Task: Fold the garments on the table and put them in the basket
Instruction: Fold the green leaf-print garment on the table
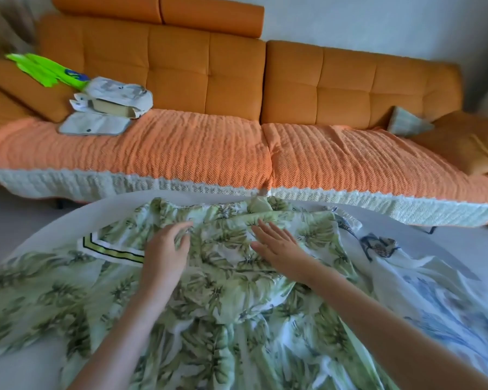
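Note:
A green leaf-print garment (214,280) lies spread over the white table (34,240), with a striped white and yellow-green band (110,247) at its left. My left hand (166,249) rests on the cloth near the garment's top, fingers slightly bent onto the fabric. My right hand (279,246) lies flat on it with fingers straight, just right of the left hand. A white and blue printed garment (434,299) lies at the right, partly under the green one. No basket is in view.
An orange sofa (237,80) with a knitted orange cover (181,153) stands right behind the table. On its left seat lie a grey-white pouch and folded items (107,108) and a bright green object (45,70). Cushions (468,142) sit at its right end.

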`<state>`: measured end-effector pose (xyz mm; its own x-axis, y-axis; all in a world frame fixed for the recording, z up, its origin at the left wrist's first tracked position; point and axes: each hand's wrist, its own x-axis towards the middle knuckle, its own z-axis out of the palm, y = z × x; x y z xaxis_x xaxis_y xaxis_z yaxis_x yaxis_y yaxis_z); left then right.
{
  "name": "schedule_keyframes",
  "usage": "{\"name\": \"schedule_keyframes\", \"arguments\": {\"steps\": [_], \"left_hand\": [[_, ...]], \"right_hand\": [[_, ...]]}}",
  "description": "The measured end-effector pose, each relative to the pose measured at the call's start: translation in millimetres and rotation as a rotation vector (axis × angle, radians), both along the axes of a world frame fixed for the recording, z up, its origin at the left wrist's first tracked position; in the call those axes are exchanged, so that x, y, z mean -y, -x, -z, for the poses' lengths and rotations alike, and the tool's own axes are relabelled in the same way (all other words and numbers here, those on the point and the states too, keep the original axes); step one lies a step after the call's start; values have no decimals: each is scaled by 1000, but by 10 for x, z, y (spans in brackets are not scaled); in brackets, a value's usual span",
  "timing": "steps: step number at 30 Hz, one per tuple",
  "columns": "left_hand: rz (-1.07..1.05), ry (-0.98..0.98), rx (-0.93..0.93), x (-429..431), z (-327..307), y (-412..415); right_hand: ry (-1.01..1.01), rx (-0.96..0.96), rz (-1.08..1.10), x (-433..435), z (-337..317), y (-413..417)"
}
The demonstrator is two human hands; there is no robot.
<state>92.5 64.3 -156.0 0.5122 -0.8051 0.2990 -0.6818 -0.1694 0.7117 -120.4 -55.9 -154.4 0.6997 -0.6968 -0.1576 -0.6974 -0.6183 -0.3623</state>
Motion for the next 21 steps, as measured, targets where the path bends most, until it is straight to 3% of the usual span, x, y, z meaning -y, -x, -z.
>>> {"name": "schedule_keyframes", "arguments": {"steps": [2,5,7,10,14,18,21], "left_hand": [[-117,28,-136,-260,-41,-241],[-255,59,-577,-717,-45,-659],[-385,70,-743,-1013,26,-898],[-595,139,-923,-1426,133,-1098],[-579,192,-1109,-1846,161,-1182],[-610,245,-1236,-2045,219,-1258],[-616,286,-1353,-2155,231,-1365]], "right_hand": [[-23,11,-72,-184,-65,-283],[-61,2,-165,-467,-110,-752],[-103,-33,-211,-653,-95,-1033],[-74,-129,-317,-902,-40,-1365],[71,-298,-313,-1150,153,-1636],[68,-270,-210,-1211,281,-1644],[80,-264,-271,-1142,321,-1649]]}}
